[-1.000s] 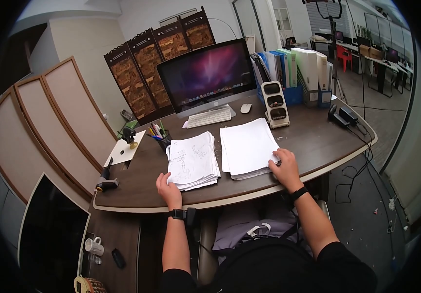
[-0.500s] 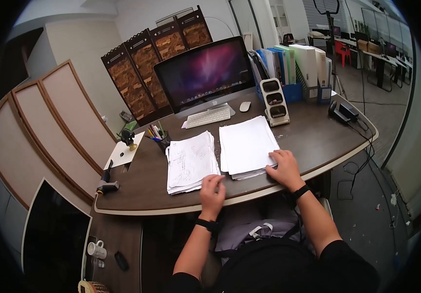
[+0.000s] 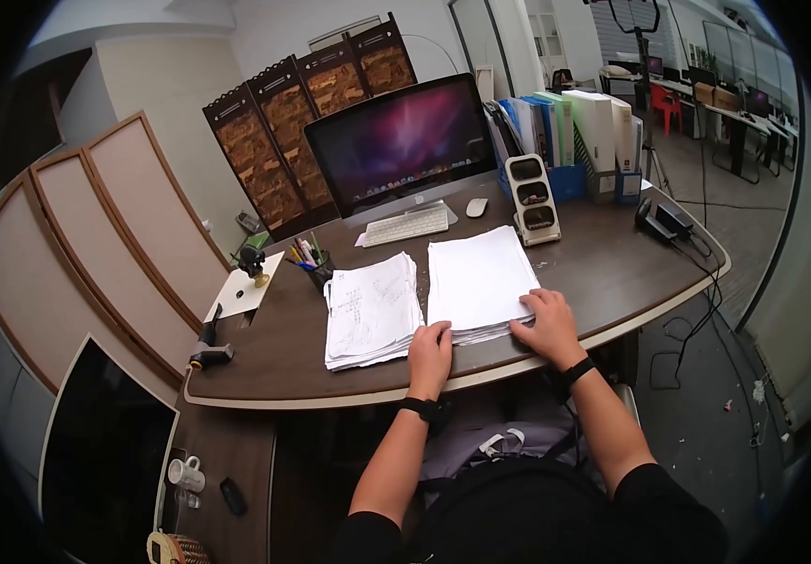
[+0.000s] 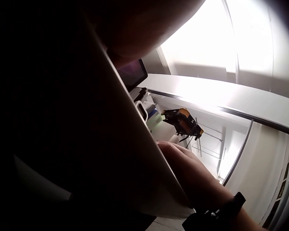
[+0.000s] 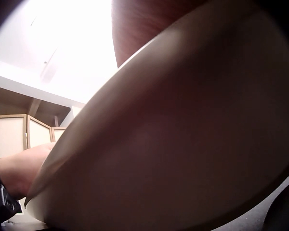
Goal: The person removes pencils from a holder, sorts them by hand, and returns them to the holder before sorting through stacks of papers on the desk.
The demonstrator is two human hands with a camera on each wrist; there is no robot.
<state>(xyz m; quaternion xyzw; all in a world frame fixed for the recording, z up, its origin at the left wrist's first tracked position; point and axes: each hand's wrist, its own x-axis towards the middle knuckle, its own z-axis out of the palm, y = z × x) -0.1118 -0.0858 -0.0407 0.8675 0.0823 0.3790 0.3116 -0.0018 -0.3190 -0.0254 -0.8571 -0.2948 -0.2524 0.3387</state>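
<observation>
Head: right hand (image 3: 551, 328), loosely spread, against paper stack (image 3: 481, 279)

The left hand (image 3: 431, 357) has moved from the handwritten stack (image 3: 373, 315), first at its 7 o'clock corner, then by its 5 o'clock corner, over to the blank stack's (image 3: 481, 277) 7 o'clock corner, and now lies closer to the right hand (image 3: 554, 329).

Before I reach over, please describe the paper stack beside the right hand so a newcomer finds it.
On the brown desk, find the monitor. In front of it, the right paper stack lies by the right hand. It looks blank on top, while the left paper stack shows handwriting.
</observation>
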